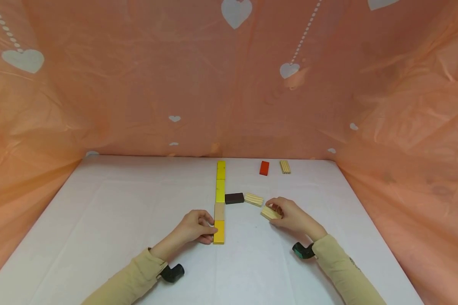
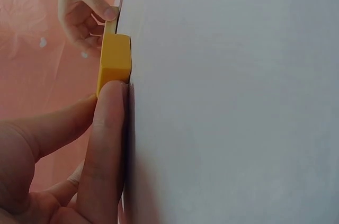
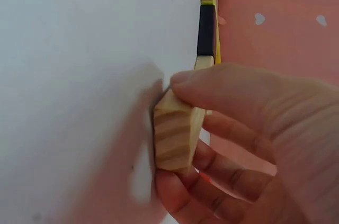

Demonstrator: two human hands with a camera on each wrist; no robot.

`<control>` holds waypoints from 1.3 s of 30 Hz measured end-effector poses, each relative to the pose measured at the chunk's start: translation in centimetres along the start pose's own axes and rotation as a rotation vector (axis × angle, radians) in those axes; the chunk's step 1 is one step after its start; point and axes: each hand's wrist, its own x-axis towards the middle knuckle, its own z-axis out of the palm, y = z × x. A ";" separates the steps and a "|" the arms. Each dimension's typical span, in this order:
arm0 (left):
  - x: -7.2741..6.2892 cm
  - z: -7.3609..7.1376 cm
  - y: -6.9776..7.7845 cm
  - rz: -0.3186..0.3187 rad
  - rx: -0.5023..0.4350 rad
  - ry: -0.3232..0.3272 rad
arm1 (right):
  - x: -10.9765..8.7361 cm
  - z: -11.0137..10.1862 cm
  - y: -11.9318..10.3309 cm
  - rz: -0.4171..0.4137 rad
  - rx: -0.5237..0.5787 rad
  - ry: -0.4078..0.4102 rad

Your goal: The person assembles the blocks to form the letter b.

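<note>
My right hand [image 1: 291, 217] pinches a striped light wood block [image 1: 270, 213] between thumb and fingers, low over the table and tilted to its line. Its grooved end faces the right wrist view. Fingers of my left hand [image 1: 194, 226] touch the left side of an orange-yellow block [image 1: 219, 234], the near end of a straight column. Above that block lie a plain wood block [image 1: 219, 212] and two bright yellow blocks [image 1: 220, 190], end to end. From the column's right side extend a dark brown block [image 1: 234, 198] and another striped wood block [image 1: 253, 199], angled slightly toward me.
At the far edge of the white-covered table [image 1: 145, 186] lie a red block [image 1: 264, 168] and one more striped wood block [image 1: 285, 167]. An orange curtain [image 1: 198, 84] with white hearts encloses the back and both sides. A black wrist device [image 1: 172, 273] hangs under each sleeve.
</note>
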 end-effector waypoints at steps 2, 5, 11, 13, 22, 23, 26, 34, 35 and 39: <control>0.0 0.0 0.0 -0.005 -0.001 -0.003 | 0.0 0.2 -0.2 0.006 -0.010 0.012; 0.0 0.0 0.0 -0.009 -0.004 -0.005 | 0.0 0.4 -0.3 0.013 -0.017 0.029; 0.1 0.0 0.0 -0.007 -0.011 -0.005 | -0.2 0.3 -0.1 0.022 0.013 0.016; 0.1 -0.1 0.1 -0.002 -0.009 -0.007 | -0.3 0.0 0.2 0.019 0.045 -0.017; 0.2 -0.2 -0.2 -0.006 -0.013 -0.007 | -0.3 -1.0 1.4 -0.049 0.127 -0.158; 0.2 -0.2 -0.2 -0.005 -0.011 -0.007 | -0.3 -1.0 1.4 -0.053 0.123 -0.161; 0.3 -0.1 -0.3 -0.006 -0.012 -0.007 | -0.1 -1.0 1.5 -0.053 0.121 -0.172; 0.5 -0.2 -0.3 -0.009 -0.013 -0.009 | 0.3 -0.8 1.6 -0.045 0.135 -0.167; 0.5 -0.2 -0.3 -0.009 -0.012 -0.009 | 0.3 -0.8 1.6 -0.044 0.138 -0.162; 0.5 -0.2 -0.3 -0.011 -0.015 -0.008 | 0.4 -0.6 1.3 -0.046 0.141 -0.136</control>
